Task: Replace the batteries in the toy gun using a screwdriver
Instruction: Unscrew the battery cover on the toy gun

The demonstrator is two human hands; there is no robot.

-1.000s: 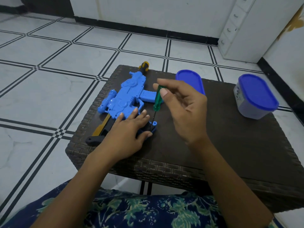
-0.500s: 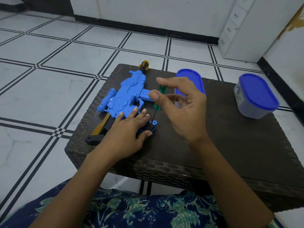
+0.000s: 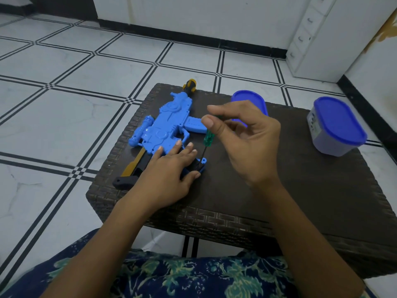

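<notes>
Lidded plastic tub at the table's right edge, blue lid closed, contents hidden; a second blue lid lies partly behind the right hand. Blue toy gun lies flat on the dark woven table, long axis diagonal, orange muzzle far, black stock near-left. Left hand presses it with straight fingers. The right hand's thumb and fingertips pinch the green screwdriver, near upright, tip at the gun's grip. White tiled floor, black lines.
</notes>
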